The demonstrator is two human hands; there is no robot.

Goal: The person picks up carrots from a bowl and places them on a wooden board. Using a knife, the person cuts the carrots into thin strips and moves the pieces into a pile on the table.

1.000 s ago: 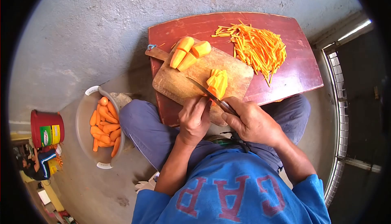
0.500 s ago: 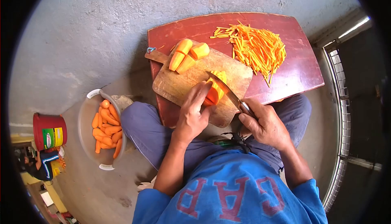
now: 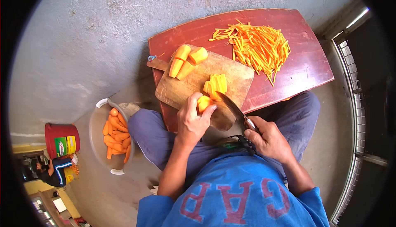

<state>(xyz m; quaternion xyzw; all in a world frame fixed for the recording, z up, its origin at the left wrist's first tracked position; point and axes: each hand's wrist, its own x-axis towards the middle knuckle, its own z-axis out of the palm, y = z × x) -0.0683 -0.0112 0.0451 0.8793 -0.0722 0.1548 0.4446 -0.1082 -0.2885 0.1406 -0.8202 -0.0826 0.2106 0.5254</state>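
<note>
My left hand (image 3: pixel 192 120) pinches an orange carrot piece (image 3: pixel 203 103) at the near edge of the wooden cutting board (image 3: pixel 175 89). Just beyond it, cut carrot slices (image 3: pixel 216 85) lean together on the board. My right hand (image 3: pixel 268 140) is wrapped round the dark handle of a knife (image 3: pixel 234 109), whose tip points at the slices' near end. Several peeled carrot chunks (image 3: pixel 185 62) lie at the board's far left, by its handle. A heap of thin carrot strips (image 3: pixel 262 49) rests on the red table to the right of the board.
The red table (image 3: pixel 305 72) stands against a rough wall. On the floor at left are a basin (image 3: pixel 97 144) of whole carrots (image 3: pixel 117 132) and a red bucket (image 3: pixel 53 142). Another person (image 3: pixel 55 173) is partly visible beyond the bucket. A metal-framed grille (image 3: pixel 358 115) stands at right.
My left hand has moved off the sliced stack toward me with a carrot piece. The knife has drawn back from over the slices, which now stand uncovered.
</note>
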